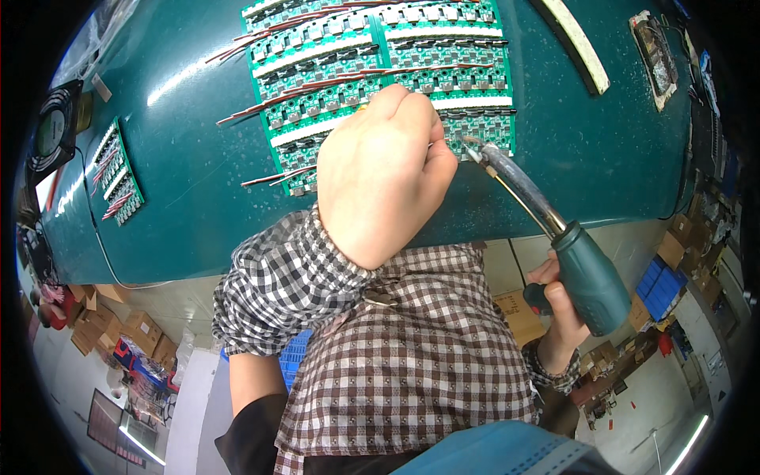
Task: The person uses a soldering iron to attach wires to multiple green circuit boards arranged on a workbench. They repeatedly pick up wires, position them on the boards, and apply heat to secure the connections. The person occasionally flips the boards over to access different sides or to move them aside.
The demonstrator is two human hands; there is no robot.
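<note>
My left hand [384, 166] is over the lower part of a panel of green circuit boards [321, 95], its fingers pinched together. Whatever is between those fingertips is hidden. Red and black wires [277, 177] run under the hand from the left. Wrapped round the green handle of a soldering iron [590, 273] is my right hand [564, 305]. A thin brass-coloured tube runs along the iron's shaft. The iron's tip points up and left, close by my left fingertips, at the panel's lower right. More wires and white strips cross the panel in rows.
A smaller wired circuit board [119, 174] lies on the green table [190, 214] at the left, near a black fan [55, 131]. At the far right are a curved pale strip [576, 43] and a worn metal holder [655, 59]. Cardboard boxes [142, 332] stand on the floor.
</note>
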